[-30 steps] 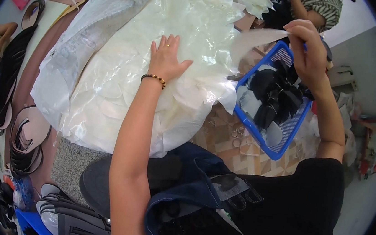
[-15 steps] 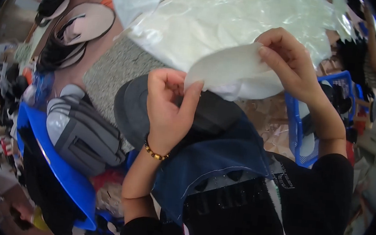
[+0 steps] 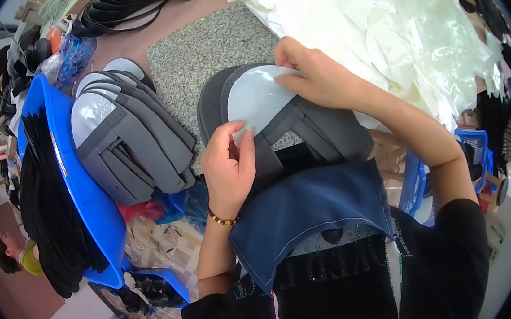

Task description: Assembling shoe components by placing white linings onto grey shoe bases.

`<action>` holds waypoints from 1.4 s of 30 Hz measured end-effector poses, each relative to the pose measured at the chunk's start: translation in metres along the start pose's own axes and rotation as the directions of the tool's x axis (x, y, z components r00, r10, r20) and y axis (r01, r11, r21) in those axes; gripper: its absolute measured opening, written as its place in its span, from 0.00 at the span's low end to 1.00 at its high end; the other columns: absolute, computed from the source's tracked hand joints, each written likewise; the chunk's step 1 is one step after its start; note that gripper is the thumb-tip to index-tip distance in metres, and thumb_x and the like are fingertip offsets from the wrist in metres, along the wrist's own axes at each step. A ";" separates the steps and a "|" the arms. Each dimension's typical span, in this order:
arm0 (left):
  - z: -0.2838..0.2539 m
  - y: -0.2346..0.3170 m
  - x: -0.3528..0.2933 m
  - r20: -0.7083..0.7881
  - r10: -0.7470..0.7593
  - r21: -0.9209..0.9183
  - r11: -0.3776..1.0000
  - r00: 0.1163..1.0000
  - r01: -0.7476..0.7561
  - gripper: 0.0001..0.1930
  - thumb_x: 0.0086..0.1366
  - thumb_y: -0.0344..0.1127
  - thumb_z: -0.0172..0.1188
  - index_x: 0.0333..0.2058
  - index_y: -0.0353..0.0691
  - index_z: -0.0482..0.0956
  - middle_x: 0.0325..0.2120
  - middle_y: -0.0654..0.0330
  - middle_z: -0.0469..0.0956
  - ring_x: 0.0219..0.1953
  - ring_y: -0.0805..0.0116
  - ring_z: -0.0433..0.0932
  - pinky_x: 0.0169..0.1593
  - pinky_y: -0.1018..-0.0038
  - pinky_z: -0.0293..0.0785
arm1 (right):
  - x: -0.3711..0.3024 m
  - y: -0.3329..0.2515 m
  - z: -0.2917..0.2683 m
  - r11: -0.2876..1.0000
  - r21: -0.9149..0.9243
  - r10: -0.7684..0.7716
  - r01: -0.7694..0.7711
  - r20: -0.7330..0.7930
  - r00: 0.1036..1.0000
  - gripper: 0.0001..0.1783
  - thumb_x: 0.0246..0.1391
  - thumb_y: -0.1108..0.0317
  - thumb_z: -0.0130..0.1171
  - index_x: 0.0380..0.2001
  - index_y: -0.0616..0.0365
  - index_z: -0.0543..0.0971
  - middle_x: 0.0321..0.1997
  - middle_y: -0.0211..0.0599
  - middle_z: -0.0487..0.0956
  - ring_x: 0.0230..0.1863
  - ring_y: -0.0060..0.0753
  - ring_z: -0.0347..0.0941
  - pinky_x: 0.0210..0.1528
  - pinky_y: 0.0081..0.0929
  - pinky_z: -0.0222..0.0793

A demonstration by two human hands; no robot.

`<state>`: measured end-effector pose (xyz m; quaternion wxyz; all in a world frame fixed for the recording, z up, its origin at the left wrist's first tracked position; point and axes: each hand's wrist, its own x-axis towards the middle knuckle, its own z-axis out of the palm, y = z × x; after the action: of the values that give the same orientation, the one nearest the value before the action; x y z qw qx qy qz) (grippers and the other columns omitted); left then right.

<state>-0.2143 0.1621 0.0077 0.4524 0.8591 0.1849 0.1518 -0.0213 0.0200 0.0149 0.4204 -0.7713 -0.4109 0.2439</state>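
Low in front of me lies a dark grey shoe upper (image 3: 346,127), seen from its inner side, with straps and an opening in its middle. A glossy, pale half-oval toe piece (image 3: 254,100) lies flat against its rounded end. My left hand (image 3: 228,168), with a beaded bracelet on the wrist, pinches the toe piece's near edge between thumb and fingers. At the far edge my right hand (image 3: 314,75) is closed, thumb and fingertips on the same piece. More dark grey material shows beneath the upper. A blue apron (image 3: 319,210) covers my lap.
A stack of similar grey uppers (image 3: 139,141) with pale toes stands at left, beside a blue tub (image 3: 84,185) holding black strips (image 3: 52,200). Crumpled whitish sheets (image 3: 380,42) lie beyond the speckled board (image 3: 199,41). Black uppers (image 3: 122,2) sit far left, a blue basket (image 3: 414,182) right.
The pale sheet that both hands held up in the air is down on the grey upper. My right hand has come lower and leftward, and the view has shifted.
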 end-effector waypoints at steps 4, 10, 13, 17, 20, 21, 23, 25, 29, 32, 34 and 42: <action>0.009 -0.004 0.006 -0.071 -0.029 0.033 0.999 0.997 0.032 0.08 0.61 0.28 0.61 0.38 0.33 0.76 0.21 0.59 0.74 0.18 0.73 0.68 0.25 0.76 0.66 | 0.007 0.013 0.011 0.995 -0.053 -0.086 0.084 -0.031 0.996 0.11 0.57 0.70 0.55 0.42 0.60 0.71 0.33 0.45 0.76 0.36 0.48 0.74 0.41 0.35 0.68; 0.013 -0.009 0.009 -0.102 -0.032 0.051 0.998 0.994 0.037 0.08 0.61 0.28 0.61 0.38 0.33 0.76 0.20 0.59 0.73 0.18 0.72 0.69 0.24 0.75 0.66 | 0.008 0.019 0.018 0.990 -0.076 -0.126 0.119 -0.092 0.988 0.09 0.56 0.70 0.54 0.41 0.59 0.72 0.37 0.47 0.77 0.42 0.51 0.75 0.44 0.38 0.69; 0.015 -0.010 0.010 -0.108 -0.044 0.067 0.996 0.993 0.051 0.07 0.61 0.29 0.60 0.38 0.33 0.76 0.19 0.58 0.73 0.17 0.71 0.70 0.24 0.74 0.66 | 0.010 0.018 0.022 0.987 -0.124 -0.114 0.101 -0.104 0.988 0.09 0.56 0.70 0.55 0.41 0.58 0.72 0.37 0.46 0.77 0.41 0.50 0.75 0.44 0.38 0.70; 0.015 -0.008 0.011 -0.088 -0.074 0.141 0.986 0.993 0.086 0.08 0.62 0.29 0.60 0.38 0.34 0.76 0.18 0.57 0.73 0.17 0.66 0.71 0.24 0.72 0.67 | 0.008 0.014 0.028 0.954 -0.295 -0.066 0.045 -0.060 0.996 0.11 0.57 0.69 0.55 0.43 0.56 0.73 0.40 0.47 0.76 0.43 0.48 0.75 0.45 0.38 0.72; 0.009 -0.008 0.006 -0.025 -0.110 0.261 0.959 0.994 0.113 0.10 0.61 0.30 0.61 0.41 0.35 0.77 0.18 0.55 0.72 0.17 0.62 0.71 0.25 0.70 0.68 | -0.001 0.006 0.026 0.838 -0.544 -0.065 0.037 -0.033 0.997 0.14 0.56 0.68 0.55 0.47 0.56 0.73 0.43 0.48 0.75 0.45 0.47 0.74 0.45 0.38 0.73; 0.005 -0.009 0.002 0.001 -0.048 0.322 0.946 0.999 0.045 0.11 0.61 0.30 0.61 0.43 0.35 0.77 0.18 0.55 0.72 0.18 0.61 0.71 0.25 0.70 0.68 | -0.003 0.007 0.024 0.763 -0.646 -0.064 0.032 -0.025 0.998 0.16 0.56 0.68 0.55 0.48 0.55 0.73 0.44 0.48 0.75 0.46 0.46 0.74 0.45 0.37 0.73; -0.005 -0.011 -0.010 0.060 0.075 0.425 0.900 0.995 -0.093 0.15 0.61 0.31 0.61 0.46 0.37 0.77 0.19 0.54 0.72 0.18 0.58 0.71 0.25 0.69 0.68 | -0.010 0.017 0.023 0.759 -0.649 -0.099 0.055 -0.030 0.995 0.17 0.56 0.68 0.55 0.50 0.55 0.73 0.44 0.48 0.75 0.47 0.46 0.73 0.45 0.36 0.73; -0.015 -0.015 -0.018 0.045 0.029 0.406 0.913 0.999 -0.045 0.16 0.60 0.32 0.61 0.47 0.36 0.76 0.22 0.54 0.73 0.21 0.58 0.72 0.27 0.68 0.69 | -0.015 0.023 0.025 0.736 -0.669 -0.169 0.104 -0.032 0.985 0.20 0.56 0.67 0.54 0.52 0.55 0.72 0.44 0.47 0.74 0.48 0.46 0.73 0.44 0.35 0.74; -0.014 -0.014 -0.014 -0.053 0.042 0.398 0.917 0.998 -0.018 0.19 0.60 0.33 0.62 0.49 0.34 0.75 0.32 0.51 0.74 0.33 0.55 0.74 0.37 0.65 0.70 | -0.015 0.022 0.026 0.808 -0.560 -0.313 0.182 -0.147 0.938 0.22 0.53 0.69 0.57 0.52 0.59 0.72 0.42 0.46 0.74 0.46 0.48 0.73 0.44 0.32 0.75; -0.004 -0.011 -0.002 -0.163 0.268 0.496 0.854 0.950 -0.156 0.20 0.60 0.33 0.63 0.49 0.32 0.75 0.42 0.49 0.74 0.44 0.51 0.73 0.45 0.63 0.69 | -0.019 0.006 0.020 0.855 -0.491 -0.299 0.168 -0.201 0.933 0.22 0.53 0.71 0.58 0.52 0.60 0.73 0.43 0.44 0.75 0.45 0.44 0.74 0.45 0.31 0.75; 0.007 -0.014 0.000 -0.148 0.282 0.559 0.815 0.948 -0.155 0.22 0.59 0.33 0.64 0.50 0.32 0.73 0.49 0.47 0.71 0.52 0.46 0.68 0.53 0.59 0.64 | -0.021 -0.003 0.011 0.874 -0.465 -0.284 0.145 -0.246 0.927 0.21 0.53 0.71 0.59 0.52 0.60 0.73 0.43 0.43 0.75 0.45 0.42 0.75 0.46 0.30 0.75; -0.018 -0.006 -0.045 -0.176 -0.072 -0.326 0.945 0.982 0.011 0.17 0.66 0.29 0.55 0.51 0.29 0.67 0.47 0.53 0.74 0.43 0.66 0.75 0.50 0.70 0.70 | -0.051 -0.029 -0.038 0.903 0.414 -0.133 0.120 0.003 0.991 0.20 0.58 0.73 0.59 0.54 0.61 0.72 0.45 0.35 0.79 0.45 0.20 0.74 0.47 0.23 0.72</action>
<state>-0.2628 0.1572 0.0084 0.5712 0.7512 0.2170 0.2497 -0.0338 -0.0313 0.0608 0.5822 -0.6331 -0.4058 0.3091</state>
